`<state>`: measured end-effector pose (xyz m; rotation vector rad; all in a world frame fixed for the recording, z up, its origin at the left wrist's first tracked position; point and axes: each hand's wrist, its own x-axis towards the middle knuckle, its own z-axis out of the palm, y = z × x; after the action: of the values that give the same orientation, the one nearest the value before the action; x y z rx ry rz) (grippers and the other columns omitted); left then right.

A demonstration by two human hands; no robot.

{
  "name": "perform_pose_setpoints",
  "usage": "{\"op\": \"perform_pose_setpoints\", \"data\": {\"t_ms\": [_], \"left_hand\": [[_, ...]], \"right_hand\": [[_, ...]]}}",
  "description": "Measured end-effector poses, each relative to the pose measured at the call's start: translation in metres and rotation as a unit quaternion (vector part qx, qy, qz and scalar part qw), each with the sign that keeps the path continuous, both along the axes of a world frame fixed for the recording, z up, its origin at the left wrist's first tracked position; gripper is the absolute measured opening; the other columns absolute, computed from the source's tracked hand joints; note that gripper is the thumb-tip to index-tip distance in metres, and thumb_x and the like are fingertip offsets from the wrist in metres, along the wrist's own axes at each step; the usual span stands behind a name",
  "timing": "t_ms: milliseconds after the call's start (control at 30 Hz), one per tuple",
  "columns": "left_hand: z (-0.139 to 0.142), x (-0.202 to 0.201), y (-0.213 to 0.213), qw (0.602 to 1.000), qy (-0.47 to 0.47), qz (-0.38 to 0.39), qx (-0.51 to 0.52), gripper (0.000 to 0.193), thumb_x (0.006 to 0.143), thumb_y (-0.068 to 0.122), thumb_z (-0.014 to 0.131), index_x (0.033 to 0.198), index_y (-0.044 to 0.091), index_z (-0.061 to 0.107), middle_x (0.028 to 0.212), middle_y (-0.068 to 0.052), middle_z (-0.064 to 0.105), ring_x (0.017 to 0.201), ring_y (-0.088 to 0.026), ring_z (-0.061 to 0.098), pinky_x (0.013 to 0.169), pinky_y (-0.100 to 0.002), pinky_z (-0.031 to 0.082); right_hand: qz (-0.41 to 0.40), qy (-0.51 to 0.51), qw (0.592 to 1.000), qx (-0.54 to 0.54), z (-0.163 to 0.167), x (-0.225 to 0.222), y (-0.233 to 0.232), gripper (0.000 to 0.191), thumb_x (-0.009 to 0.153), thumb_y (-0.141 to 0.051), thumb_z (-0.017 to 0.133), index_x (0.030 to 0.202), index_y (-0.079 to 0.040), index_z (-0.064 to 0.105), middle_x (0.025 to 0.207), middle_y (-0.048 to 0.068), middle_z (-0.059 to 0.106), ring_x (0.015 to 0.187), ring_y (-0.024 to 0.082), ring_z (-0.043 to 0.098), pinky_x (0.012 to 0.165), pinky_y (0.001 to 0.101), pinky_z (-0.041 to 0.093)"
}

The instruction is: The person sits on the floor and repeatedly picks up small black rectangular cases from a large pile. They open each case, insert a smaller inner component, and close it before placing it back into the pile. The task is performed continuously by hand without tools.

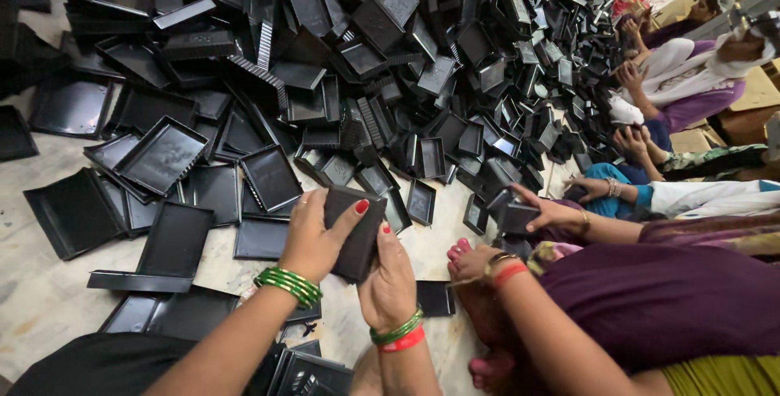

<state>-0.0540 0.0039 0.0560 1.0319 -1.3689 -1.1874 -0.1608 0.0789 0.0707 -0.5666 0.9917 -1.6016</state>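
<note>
I hold a small black plastic tray point(355, 231), flat and rectangular with a matte surface, standing upright on its short edge and tilted slightly. It sits above the pale floor, just in front of a heap of similar black trays.
</note>
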Motion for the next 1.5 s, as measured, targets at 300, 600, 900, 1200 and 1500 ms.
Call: {"op": "perform_pose_setpoints", "data": {"t_ms": [300,600,900,1200,1500], "left_hand": [[-0.005,0.001,0.011,0.989,-0.144,0.025,-0.021,0.064,0.080,0.064,0.071,0.088,0.002,0.063,0.078,-0.023,0.070,0.075,-0.043,0.068,0.064,-0.047,0.054],[0.001,0.047,-0.039,0.984,-0.039,-0.074,0.155,0.047,0.093,0.055,0.061,0.087,0.009,0.066,0.078,-0.011,0.075,0.067,-0.025,0.073,0.062,-0.039,0.058],[-0.063,0.039,-0.055,0.806,-0.570,0.006,-0.159,0.032,0.081,0.024,0.078,0.109,0.013,0.068,0.116,-0.010,0.068,0.114,-0.029,0.062,0.093,-0.043,0.052],[-0.071,0.033,-0.070,0.846,-0.530,-0.035,-0.049,0.038,0.076,0.042,0.076,0.101,0.013,0.074,0.120,-0.009,0.064,0.122,-0.029,0.050,0.103,-0.048,0.037],[-0.039,0.020,-0.069,0.912,-0.376,-0.084,-0.144,0.015,0.091,0.024,0.070,0.098,0.012,0.073,0.103,-0.005,0.071,0.100,-0.026,0.063,0.094,-0.044,0.045]], "right_hand": [[-0.028,0.474,0.878,0.056,0.014,-0.017,0.026,0.027,0.095,-0.018,0.076,0.094,0.002,0.058,0.079,-0.006,0.041,0.073,0.005,0.036,0.060,0.0226,0.033],[0.360,0.463,0.807,0.073,0.084,-0.076,0.109,0.033,0.093,-0.016,0.072,0.120,0.003,0.070,0.104,0.008,0.071,0.098,0.014,0.066,0.087,0.0295,0.053],[0.142,0.723,0.675,0.049,-0.030,-0.057,-0.001,0.070,0.080,-0.028,0.081,0.139,-0.001,0.055,0.130,0.022,0.065,0.120,0.035,0.062,0.101,0.0414,0.048],[0.067,0.720,0.685,0.089,-0.087,-0.041,-0.032,0.087,0.064,-0.026,0.091,0.139,-0.004,0.052,0.126,0.020,0.064,0.115,0.037,0.063,0.099,0.0406,0.050],[-0.046,0.056,0.997,0.038,-0.051,-0.102,0.023,0.052,0.096,-0.022,0.068,0.136,0.009,0.055,0.124,0.023,0.067,0.108,0.031,0.066,0.098,0.0429,0.052]]}}
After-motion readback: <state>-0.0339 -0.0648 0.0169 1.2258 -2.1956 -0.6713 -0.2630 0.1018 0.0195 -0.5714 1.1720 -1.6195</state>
